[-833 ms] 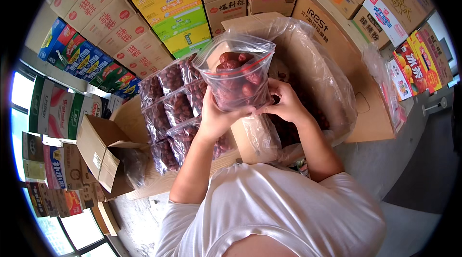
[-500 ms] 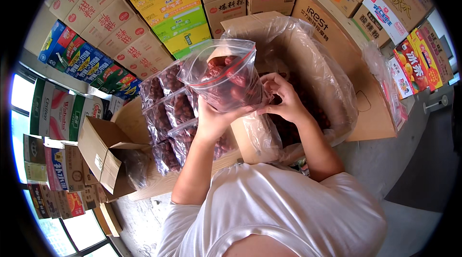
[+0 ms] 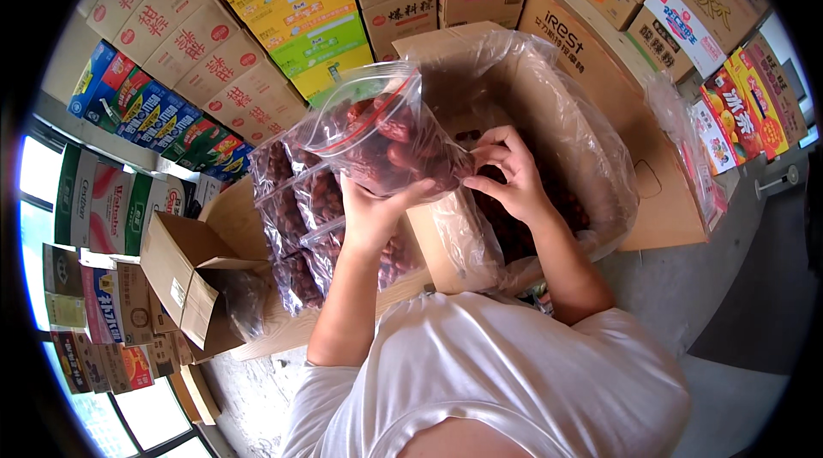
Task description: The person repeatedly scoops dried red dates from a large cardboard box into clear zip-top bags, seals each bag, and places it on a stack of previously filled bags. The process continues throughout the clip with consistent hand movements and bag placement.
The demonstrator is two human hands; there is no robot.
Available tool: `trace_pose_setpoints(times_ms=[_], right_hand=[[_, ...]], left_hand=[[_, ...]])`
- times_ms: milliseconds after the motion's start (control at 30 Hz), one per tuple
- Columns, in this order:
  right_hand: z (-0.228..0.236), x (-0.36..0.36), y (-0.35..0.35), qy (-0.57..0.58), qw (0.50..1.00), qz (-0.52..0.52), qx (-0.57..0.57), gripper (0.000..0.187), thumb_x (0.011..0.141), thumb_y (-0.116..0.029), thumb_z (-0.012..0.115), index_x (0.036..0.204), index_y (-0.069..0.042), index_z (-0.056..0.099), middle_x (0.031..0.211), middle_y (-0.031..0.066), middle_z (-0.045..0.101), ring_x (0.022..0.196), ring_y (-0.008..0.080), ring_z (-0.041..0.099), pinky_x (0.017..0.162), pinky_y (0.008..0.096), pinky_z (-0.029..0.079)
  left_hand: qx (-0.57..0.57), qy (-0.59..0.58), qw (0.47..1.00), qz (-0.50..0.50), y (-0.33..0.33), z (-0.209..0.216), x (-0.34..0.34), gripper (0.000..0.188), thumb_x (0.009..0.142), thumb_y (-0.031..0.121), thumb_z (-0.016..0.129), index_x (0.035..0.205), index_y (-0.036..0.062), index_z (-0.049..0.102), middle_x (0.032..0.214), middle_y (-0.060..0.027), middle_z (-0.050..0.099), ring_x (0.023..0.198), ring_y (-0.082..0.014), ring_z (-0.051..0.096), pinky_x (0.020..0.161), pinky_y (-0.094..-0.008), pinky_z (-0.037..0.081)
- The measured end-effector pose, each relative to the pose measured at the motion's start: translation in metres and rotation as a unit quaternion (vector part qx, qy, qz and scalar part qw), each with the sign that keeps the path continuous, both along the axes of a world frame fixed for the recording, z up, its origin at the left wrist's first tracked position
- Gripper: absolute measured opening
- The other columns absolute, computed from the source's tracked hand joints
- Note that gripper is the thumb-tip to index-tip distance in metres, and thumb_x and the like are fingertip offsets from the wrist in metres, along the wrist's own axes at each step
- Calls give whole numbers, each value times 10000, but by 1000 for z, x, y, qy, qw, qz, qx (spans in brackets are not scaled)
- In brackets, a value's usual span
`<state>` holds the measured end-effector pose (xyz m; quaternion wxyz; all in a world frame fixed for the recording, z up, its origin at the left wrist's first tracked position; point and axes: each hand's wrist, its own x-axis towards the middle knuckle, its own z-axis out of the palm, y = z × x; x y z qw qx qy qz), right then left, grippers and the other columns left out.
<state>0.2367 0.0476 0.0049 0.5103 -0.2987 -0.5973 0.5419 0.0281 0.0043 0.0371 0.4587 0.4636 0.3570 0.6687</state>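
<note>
Clear zip bag of red dates (image 3: 381, 137): left hand (image 3: 373, 214) cupped beneath, right hand (image 3: 510, 171) pinching its edge

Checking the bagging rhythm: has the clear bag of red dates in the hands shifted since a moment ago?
Yes. The clear bag of red dates has tipped and swung left, away from the open lined carton, toward the stacked filled bags.

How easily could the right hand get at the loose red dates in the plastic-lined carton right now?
Probably yes. The right hand is already over the open lined carton, its fingers only pinching the edge of the clear bag of dates. The loose dates lie uncovered just below it.
</note>
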Motion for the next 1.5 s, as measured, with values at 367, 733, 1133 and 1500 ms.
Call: trace_pose_setpoints(times_ms=[367,733,1133,1500], right_hand=[[-16,6,7,108,991,64,-48,175,804,111,679,910,-18,627,969,45,659,902,133,628,841,289,507],[-16,4,0,51,999,4,-19,88,911,28,595,992,-2,586,1020,78,656,948,133,617,877,297,483],[-17,-13,-13,12,998,-24,54,484,734,42,787,1169,0,580,1055,65,639,987,149,624,894,313,497],[-19,-14,-7,63,993,-81,58,263,792,91,724,1048,62,672,953,83,695,873,121,644,815,258,506]], left_hand=[[-23,9,1000,-1,-1,1,-1,535,672,-75,822,1133,-10,559,1001,-66,642,880,-153,641,807,-310,553],[-12,-29,999,20,-1,4,4,580,689,-64,817,1186,-12,522,1073,-80,624,951,-168,629,853,-325,541],[-22,-38,999,27,-3,5,10,570,700,-41,820,1194,-21,537,1086,-99,638,972,-180,638,876,-336,537],[-15,-30,999,37,-6,8,10,561,708,-54,812,1197,-43,537,1118,-118,639,986,-192,644,886,-342,538]])
